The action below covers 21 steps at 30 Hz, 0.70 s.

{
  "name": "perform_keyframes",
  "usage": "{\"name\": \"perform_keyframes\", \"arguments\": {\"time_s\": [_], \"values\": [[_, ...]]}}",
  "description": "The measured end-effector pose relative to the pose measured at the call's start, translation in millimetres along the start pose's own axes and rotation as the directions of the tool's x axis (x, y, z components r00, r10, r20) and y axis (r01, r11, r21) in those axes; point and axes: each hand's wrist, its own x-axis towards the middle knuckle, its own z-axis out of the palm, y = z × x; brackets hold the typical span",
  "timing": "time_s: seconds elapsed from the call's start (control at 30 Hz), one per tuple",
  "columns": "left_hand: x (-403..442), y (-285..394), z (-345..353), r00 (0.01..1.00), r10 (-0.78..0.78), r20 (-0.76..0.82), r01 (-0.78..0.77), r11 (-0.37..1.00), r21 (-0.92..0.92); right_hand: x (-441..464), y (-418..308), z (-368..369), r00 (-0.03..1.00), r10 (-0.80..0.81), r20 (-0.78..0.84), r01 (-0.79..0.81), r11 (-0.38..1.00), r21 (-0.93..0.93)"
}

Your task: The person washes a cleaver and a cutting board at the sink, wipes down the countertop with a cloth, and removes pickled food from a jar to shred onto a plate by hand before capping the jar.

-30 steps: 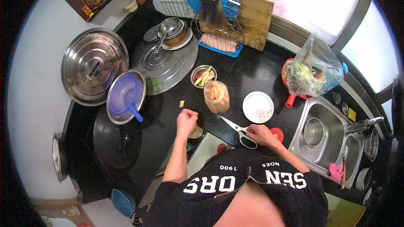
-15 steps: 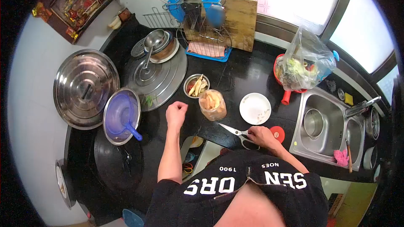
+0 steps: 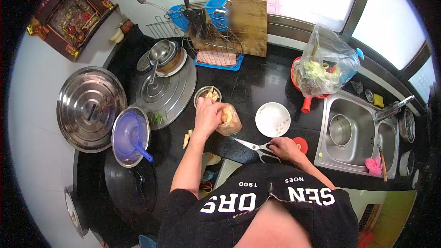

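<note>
My left hand [image 3: 209, 115] reaches over the left rim of a clear jar [image 3: 231, 125] of pale yellow pieces, beside a small metal bowl [image 3: 198, 94] with similar pieces. Its fingers are closed, and their tips are too hidden to show what they hold. On the counter left of my wrist lie a few pale pieces [image 3: 186, 140]. My right hand [image 3: 284, 148] is closed on the handle of the scissors [image 3: 253, 146], whose blades point left on the counter. A white bowl [image 3: 273, 119] sits just above the scissors, and a red lid [image 3: 301, 144] lies beside my right hand.
A sink [image 3: 351, 133] is at the right, with a red colander [image 3: 307, 104] and a plastic bag of greens [image 3: 324, 71] behind it. Metal lids [image 3: 92, 108] and a purple strainer [image 3: 127, 134] stand left. A dish rack [image 3: 213, 41] and cutting board [image 3: 252, 25] are at the back.
My left hand first moved left and away from the jar, then came back over it. More pale pieces now lie on the counter at the left. My right hand stays on the scissors.
</note>
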Motion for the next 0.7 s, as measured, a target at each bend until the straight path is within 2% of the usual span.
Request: {"name": "perform_keyframes", "arguments": {"time_s": [0.03,0.27,0.33,0.43,0.7], "values": [[1,0,0,0.995,0.095,0.034,-0.095,0.995,-0.008,0,0,0,1.000,0.005,0.012,-0.004,1.000,-0.013],[7,6,-3,0.973,0.199,0.115,-0.215,0.964,0.154,1,4,3,0.997,-0.073,-0.009,0.073,0.997,0.026],[12,5,-2,0.962,0.200,0.184,-0.241,0.941,0.236,2,5,4,0.996,-0.088,-0.010,0.088,0.996,0.023],[16,8,-7,0.951,0.228,0.207,-0.273,0.935,0.224,3,6,5,0.993,-0.113,-0.015,0.114,0.993,0.018],[16,1,-19,0.903,0.409,0.132,-0.429,0.882,0.197,0,4,4,0.992,-0.129,0.001,0.129,0.991,0.039]]}}
